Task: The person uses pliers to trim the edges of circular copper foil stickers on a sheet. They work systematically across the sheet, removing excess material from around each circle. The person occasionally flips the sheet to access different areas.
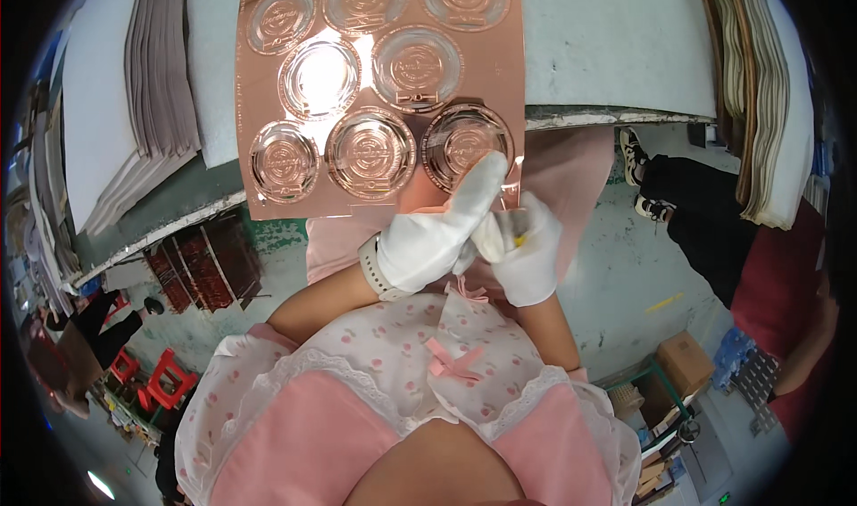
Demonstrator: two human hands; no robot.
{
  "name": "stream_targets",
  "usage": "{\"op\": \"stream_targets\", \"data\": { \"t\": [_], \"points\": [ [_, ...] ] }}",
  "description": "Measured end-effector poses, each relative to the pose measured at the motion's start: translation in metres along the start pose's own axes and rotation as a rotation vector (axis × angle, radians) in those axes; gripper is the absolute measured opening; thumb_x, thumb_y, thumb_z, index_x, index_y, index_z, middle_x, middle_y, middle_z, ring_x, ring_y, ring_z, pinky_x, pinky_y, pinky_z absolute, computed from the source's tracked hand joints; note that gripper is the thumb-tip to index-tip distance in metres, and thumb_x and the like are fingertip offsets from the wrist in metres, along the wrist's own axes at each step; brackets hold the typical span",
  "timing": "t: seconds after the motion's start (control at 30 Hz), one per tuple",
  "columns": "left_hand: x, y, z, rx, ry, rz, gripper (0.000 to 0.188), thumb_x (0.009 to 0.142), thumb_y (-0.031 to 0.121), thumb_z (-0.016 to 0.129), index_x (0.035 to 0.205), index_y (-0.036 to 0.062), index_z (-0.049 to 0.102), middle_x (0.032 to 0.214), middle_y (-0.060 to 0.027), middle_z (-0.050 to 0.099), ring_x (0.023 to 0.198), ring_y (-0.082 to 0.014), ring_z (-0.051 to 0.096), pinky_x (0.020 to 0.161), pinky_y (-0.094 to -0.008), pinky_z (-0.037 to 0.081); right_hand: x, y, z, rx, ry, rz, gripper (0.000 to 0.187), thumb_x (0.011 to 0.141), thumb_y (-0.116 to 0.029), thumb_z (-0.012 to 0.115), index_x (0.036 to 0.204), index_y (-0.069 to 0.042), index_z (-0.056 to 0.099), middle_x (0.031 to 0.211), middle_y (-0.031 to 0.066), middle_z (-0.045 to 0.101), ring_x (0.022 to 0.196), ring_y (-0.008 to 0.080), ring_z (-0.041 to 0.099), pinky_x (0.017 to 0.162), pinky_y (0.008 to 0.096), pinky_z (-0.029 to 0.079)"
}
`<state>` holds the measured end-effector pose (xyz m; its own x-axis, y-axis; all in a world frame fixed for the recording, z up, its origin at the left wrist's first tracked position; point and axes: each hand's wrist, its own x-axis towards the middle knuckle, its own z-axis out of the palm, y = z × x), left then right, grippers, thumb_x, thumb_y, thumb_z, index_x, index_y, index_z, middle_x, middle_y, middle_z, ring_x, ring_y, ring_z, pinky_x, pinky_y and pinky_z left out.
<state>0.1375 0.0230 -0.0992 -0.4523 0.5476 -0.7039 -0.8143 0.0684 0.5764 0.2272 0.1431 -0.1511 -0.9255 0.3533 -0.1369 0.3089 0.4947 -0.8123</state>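
A shiny copper-coloured sheet with several embossed round medallions lies on the table and reaches past its front edge toward me. My left hand, in a white glove, is at the sheet's near right corner. One long gloved digit lies over the lower right medallion; the other fingers are bent at or below the edge, partly hidden. Beside it, touching or nearly so, my right hand, also gloved in white, is closed. A small yellow bit shows between its fingers; the rest of what it holds is hidden.
The table has a worn front edge. A stack of grey sheets stands at left, another stack at right. A person in dark trousers is at right. Red stools and a cardboard box stand on the floor.
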Motion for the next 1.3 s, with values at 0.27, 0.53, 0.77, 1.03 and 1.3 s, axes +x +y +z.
{"op": "stream_targets", "data": {
  "t": [0.27, 0.53, 0.77, 1.03, 1.3],
  "points": [
    [-0.002, 0.003, 0.002, -0.046, 0.023, -0.094, 0.036, 0.089, 0.037, 0.051, 0.117, 0.0159, 0.044, 0.059, -0.0053, 0.057, 0.04, -0.0096, 0.046, 0.035, -0.0231, 0.032, 0.002, -0.001, -0.011, 0.077, 0.089, -0.036, 0.01, 0.075, -0.009, 0.063, 0.077, -0.005, 0.053, 0.066, 0.0093, 0.054, 0.058, 0.0255, 0.053, 0.055, 0.033, 0.042],
    [-0.002, 0.003, 0.001, -0.051, -0.019, -0.041, 0.03, 0.09, 0.036, 0.05, 0.11, 0.0136, 0.047, 0.058, -0.0064, 0.058, 0.037, -0.0101, 0.044, 0.034, -0.0231, 0.032, 0.009, 0.002, -0.003, -0.025, 0.035, -0.248, 0.023, 0.057, -0.005, 0.066, 0.073, -0.006, 0.049, 0.066, 0.0096, 0.048, 0.062, 0.0304, 0.05, 0.055, 0.039, 0.04],
    [-0.003, 0.009, 0.001, -0.007, -0.016, -0.089, 0.034, 0.089, 0.041, 0.049, 0.108, 0.0123, 0.045, 0.056, -0.0086, 0.057, 0.036, -0.0122, 0.043, 0.034, -0.0243, 0.034, 0.007, 0.005, -0.001, 0.258, 0.248, 0.297, 0.014, 0.077, -0.01, 0.064, 0.077, -0.002, 0.052, 0.066, 0.006, 0.054, 0.056, 0.0156, 0.052, 0.055, 0.0291, 0.042],
    [0.003, -0.003, 0.003, 0.001, 0.048, -0.06, 0.045, 0.092, 0.045, 0.04, 0.08, 0.005, 0.058, 0.053, -0.0101, 0.058, 0.039, -0.0126, 0.045, 0.038, -0.024, 0.034, 0.002, -0.016, -0.015, 0.837, 0.169, 0.2, 0.004, 0.082, -0.003, 0.054, 0.085, 0.001, 0.055, 0.08, 0.0054, 0.058, 0.073, 0.0108, 0.055, 0.068, 0.0259, 0.044],
    [-0.007, 0.008, 0.015, 0.067, 0.15, -0.038, 0.047, 0.092, 0.043, 0.039, 0.072, 0.0049, 0.057, 0.049, -0.0094, 0.056, 0.032, -0.0137, 0.04, 0.033, -0.0253, 0.032, 0.019, -0.021, -0.01, 0.815, 0.369, 0.15, 0.01, 0.079, 0.0, 0.056, 0.089, 0.002, 0.056, 0.082, 0.0069, 0.058, 0.071, 0.0129, 0.054, 0.068, 0.0244, 0.043]
  ]
}}
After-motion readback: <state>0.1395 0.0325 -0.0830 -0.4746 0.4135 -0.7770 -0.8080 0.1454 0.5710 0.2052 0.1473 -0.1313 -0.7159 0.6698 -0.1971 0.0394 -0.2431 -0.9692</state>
